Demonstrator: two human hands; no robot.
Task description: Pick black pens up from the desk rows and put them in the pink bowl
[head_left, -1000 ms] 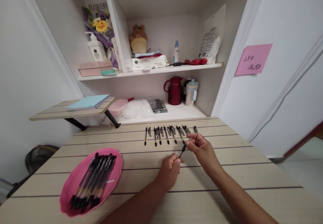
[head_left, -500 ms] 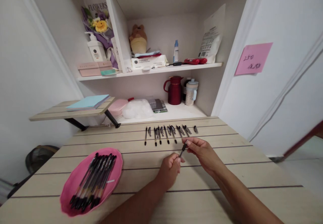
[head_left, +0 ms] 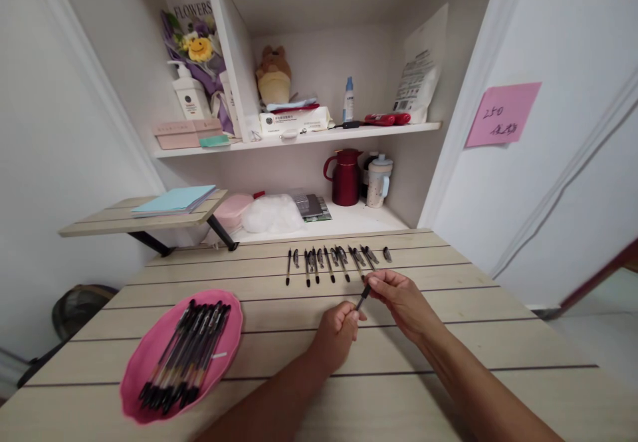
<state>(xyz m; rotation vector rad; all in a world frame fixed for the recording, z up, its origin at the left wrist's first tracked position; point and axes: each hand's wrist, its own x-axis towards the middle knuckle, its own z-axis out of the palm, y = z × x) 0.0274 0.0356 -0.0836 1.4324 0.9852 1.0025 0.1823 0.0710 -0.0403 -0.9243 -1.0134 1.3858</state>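
Note:
Over the middle of the table, a black pen (head_left: pixel 361 300) is held between both hands. My left hand (head_left: pixel 335 335) is closed around its lower barrel. With thumb and fingers, my right hand (head_left: pixel 403 304) pinches the dark grip at the upper end; the tip is hidden by the fingers. Just beyond the hands lies a row of uncapped pens (head_left: pixel 329 266), with loose dark caps (head_left: pixel 319 258) between them. One cap (head_left: pixel 387 254) lies apart at the right end. To the left, a pink scalloped tray (head_left: pixel 142 355) holds several dark pens (head_left: pixel 192 349).
At the back left stands a small raised shelf (head_left: pixel 100 219) with blue paper (head_left: pixel 174 201) on it. Behind the table, a cabinet holds a red jug (head_left: pixel 345 177), a light cup (head_left: pixel 379 183) and a white plastic bag (head_left: pixel 273 214). A pink note (head_left: pixel 503 115) sticks to the right wall.
Both hands stay close to where they were, still on the same pen. The view has shifted very slightly; the row and tray look the same.

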